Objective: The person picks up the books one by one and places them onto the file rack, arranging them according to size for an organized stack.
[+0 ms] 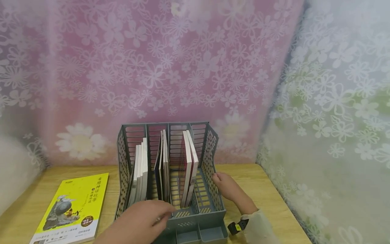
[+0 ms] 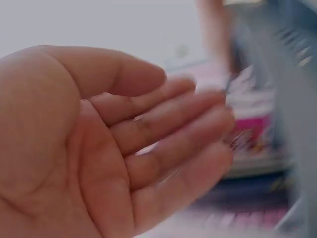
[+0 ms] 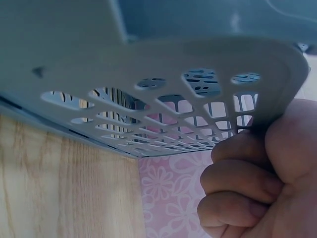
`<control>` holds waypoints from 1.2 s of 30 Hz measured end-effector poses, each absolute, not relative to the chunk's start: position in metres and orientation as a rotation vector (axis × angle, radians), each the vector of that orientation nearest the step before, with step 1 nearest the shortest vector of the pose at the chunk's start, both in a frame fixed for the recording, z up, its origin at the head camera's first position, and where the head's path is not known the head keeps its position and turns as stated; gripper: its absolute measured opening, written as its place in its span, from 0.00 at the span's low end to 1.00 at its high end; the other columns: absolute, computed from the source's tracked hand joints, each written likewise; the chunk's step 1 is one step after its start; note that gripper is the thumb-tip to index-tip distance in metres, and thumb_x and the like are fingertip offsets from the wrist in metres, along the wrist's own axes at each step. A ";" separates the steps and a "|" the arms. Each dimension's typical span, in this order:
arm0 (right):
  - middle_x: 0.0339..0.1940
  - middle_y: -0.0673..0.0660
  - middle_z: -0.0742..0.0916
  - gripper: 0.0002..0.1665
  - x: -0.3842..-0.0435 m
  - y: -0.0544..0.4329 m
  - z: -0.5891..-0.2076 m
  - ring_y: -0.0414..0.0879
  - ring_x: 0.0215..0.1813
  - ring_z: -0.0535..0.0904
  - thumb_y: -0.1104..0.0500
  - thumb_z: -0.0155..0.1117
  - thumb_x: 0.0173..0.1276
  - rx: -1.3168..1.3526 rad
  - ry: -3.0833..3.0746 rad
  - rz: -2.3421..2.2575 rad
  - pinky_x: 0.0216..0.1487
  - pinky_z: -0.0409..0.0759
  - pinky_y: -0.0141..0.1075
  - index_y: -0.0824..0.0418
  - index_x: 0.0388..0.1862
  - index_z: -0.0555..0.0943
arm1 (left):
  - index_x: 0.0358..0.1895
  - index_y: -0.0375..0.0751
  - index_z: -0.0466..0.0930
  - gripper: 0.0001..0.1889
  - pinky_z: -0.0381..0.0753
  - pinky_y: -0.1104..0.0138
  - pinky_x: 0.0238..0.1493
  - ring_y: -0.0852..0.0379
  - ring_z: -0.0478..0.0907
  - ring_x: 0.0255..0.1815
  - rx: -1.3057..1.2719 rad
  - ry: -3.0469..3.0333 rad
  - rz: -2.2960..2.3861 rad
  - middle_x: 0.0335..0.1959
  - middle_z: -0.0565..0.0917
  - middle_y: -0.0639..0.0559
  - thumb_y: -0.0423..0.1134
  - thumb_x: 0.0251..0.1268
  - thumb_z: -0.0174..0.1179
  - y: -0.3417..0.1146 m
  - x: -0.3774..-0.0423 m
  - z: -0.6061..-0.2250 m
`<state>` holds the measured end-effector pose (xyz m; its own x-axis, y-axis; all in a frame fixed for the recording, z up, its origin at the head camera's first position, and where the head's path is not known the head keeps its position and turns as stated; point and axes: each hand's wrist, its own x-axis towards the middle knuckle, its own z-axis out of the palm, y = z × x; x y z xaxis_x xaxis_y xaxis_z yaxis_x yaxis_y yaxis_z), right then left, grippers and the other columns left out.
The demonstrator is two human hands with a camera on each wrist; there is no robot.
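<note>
A grey-green plastic book rack (image 1: 210, 217) with upright dividers stands on the table. My right hand (image 1: 226, 185) grips the edge of its right side wall; in the right wrist view the curled fingers (image 3: 237, 176) and thumb close on the perforated panel (image 3: 198, 106). My left hand (image 1: 143, 218) is over the rack's front left part, holding nothing. Its fingers (image 2: 173, 134) are loosely extended in the left wrist view. White-edged books (image 1: 141, 176) stand in the left compartment, thin dark-covered books (image 1: 164, 162) beside them, and further books (image 1: 189, 169) to the right.
A yellow book (image 1: 82, 196) lies flat on the wooden table (image 1: 243, 174), left of the rack. Small trays (image 1: 213, 234) form the rack's front. A pink floral curtain (image 1: 182, 67) hangs behind, and a pale floral one (image 1: 329, 101) at right.
</note>
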<state>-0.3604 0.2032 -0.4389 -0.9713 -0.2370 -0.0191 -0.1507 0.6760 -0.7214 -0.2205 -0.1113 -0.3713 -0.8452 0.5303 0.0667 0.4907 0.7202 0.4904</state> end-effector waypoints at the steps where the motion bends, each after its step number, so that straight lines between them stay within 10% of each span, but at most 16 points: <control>1: 0.19 0.52 0.68 0.24 -0.360 0.203 -0.439 0.45 0.21 0.57 0.54 0.42 0.85 -0.320 2.776 -1.172 0.27 0.62 0.39 0.57 0.24 0.66 | 0.57 0.56 0.86 0.13 0.84 0.60 0.47 0.64 0.83 0.47 0.802 2.856 0.829 0.48 0.87 0.66 0.42 0.78 0.57 -0.124 -0.219 -0.365; 9: 0.18 0.51 0.67 0.24 -0.360 0.207 -0.438 0.45 0.21 0.56 0.53 0.42 0.86 -0.327 2.796 -1.141 0.27 0.61 0.39 0.57 0.24 0.65 | 0.67 0.36 0.75 0.21 0.73 0.59 0.27 0.57 0.77 0.29 0.059 3.040 0.697 0.44 0.87 0.50 0.41 0.79 0.49 -0.215 -0.235 -0.361; 15: 0.19 0.52 0.67 0.24 -0.359 0.210 -0.439 0.45 0.22 0.56 0.53 0.41 0.86 -0.316 2.810 -1.135 0.27 0.61 0.38 0.57 0.24 0.65 | 0.66 0.24 0.74 0.27 0.82 0.46 0.45 0.46 0.85 0.44 0.124 2.837 0.651 0.48 0.86 0.43 0.45 0.78 0.57 -0.222 -0.259 -0.391; 23: 0.20 0.52 0.67 0.24 -0.359 0.209 -0.440 0.45 0.23 0.57 0.54 0.40 0.86 -0.337 2.808 -1.141 0.29 0.62 0.39 0.58 0.25 0.66 | 0.75 0.25 0.62 0.28 0.76 0.54 0.39 0.53 0.76 0.21 0.070 2.783 0.824 0.21 0.79 0.50 0.36 0.78 0.55 -0.210 -0.267 -0.401; 36: 0.20 0.52 0.67 0.25 -0.361 0.203 -0.441 0.45 0.22 0.55 0.51 0.38 0.87 -0.312 2.755 -1.172 0.28 0.60 0.38 0.57 0.25 0.64 | 0.75 0.26 0.63 0.28 0.77 0.54 0.36 0.53 0.78 0.22 0.046 2.778 0.826 0.22 0.80 0.50 0.35 0.78 0.54 -0.214 -0.267 -0.399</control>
<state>-0.3613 0.2034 -0.4409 -0.9700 -0.2398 -0.0393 -0.1380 0.6767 -0.7232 -0.2674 -0.2141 -0.3987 -0.9701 0.0984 -0.2219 -0.0389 0.8393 0.5423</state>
